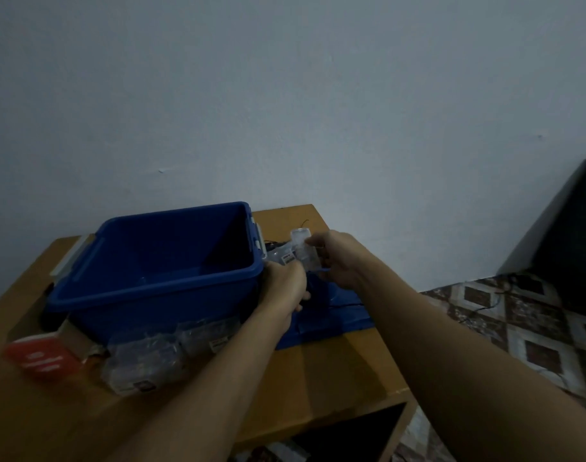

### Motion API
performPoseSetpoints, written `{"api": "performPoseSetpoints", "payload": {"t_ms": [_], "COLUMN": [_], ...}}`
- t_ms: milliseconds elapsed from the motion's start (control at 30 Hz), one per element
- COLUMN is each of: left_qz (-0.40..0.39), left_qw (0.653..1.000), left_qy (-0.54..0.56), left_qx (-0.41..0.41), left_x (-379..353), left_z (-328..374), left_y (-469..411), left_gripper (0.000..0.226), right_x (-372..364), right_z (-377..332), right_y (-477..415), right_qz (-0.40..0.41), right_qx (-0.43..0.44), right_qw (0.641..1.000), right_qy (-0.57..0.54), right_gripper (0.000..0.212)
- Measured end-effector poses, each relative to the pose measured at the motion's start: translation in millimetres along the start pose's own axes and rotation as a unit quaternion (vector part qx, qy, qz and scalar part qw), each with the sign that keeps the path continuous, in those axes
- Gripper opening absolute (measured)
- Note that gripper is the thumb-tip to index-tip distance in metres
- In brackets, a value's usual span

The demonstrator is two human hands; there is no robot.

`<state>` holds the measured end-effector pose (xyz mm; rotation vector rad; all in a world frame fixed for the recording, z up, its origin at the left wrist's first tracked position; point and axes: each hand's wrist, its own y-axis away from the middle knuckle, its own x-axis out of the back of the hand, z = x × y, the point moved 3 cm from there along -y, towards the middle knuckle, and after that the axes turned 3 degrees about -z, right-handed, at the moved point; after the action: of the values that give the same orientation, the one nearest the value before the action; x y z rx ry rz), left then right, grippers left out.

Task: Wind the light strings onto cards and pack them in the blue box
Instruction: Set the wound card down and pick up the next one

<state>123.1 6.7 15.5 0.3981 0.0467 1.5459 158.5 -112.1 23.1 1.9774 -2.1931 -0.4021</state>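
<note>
Right fingers (315, 243) pinch a clear packet (301, 251). Left fingers (296, 273) curl at its lower end, but the dim blur hides their grip. The box (158, 261) stands open just left of them. A hard tug could spill and tangle the string onto the bench (318, 371).

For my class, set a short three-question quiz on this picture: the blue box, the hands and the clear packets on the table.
1. True or false: the blue box has its lid on.
2. Where is the clear packet that the right hand grips? A) inside the box B) beside the box, outside it C) on the floor
3. Fill in: the loose packets in front of the box lie on the wooden ____.

Key: 1 false, the box stands open; 2 B; 3 table.
</note>
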Motion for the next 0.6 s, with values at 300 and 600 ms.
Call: {"api": "performPoseSetpoints", "payload": {"t_ms": [300, 600], "left_qz": [-0.087, -0.011], "left_qw": [0.986, 0.973], "left_qy": [-0.075, -0.091], "left_qx": [-0.12, -0.213], "left_x": [-11, 46], "left_z": [11, -13], "left_y": [38, 115], "left_gripper": [0.08, 0.068], "right_x": [33, 26], "right_z": [-3, 32], "right_y": [48, 150], "right_qz": [0.048, 0.044], "right_qx": [0.083, 0.09], "right_qw": [0.99, 0.993], "right_qy": [-0.102, -0.06], "right_gripper": [0.014, 0.021]}}
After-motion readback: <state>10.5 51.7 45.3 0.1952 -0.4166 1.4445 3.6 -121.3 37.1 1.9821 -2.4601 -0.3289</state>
